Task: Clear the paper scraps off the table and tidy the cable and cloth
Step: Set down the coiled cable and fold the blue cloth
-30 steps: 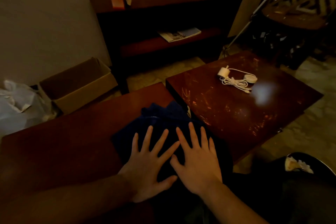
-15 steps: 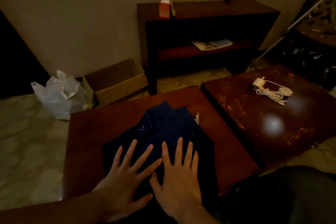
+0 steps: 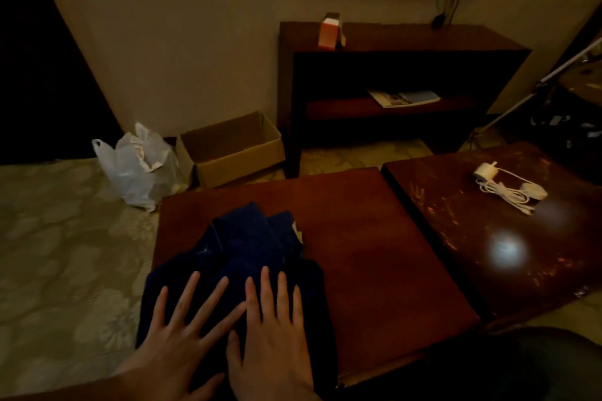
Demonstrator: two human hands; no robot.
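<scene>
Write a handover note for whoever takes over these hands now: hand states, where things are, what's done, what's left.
Left hand: open, fingers spread, flat on the blue cloth.
Right hand: open, flat on the cloth beside the left.
Cloth: bunched in loose folds on the near table.
Cable: bundled with its plug on the right table.
Done: cable looks tidied; no loose scraps show on either tabletop.
Left: fold the cloth neatly; check the small pale bit at its right edge, label or paper I cannot tell.
</scene>
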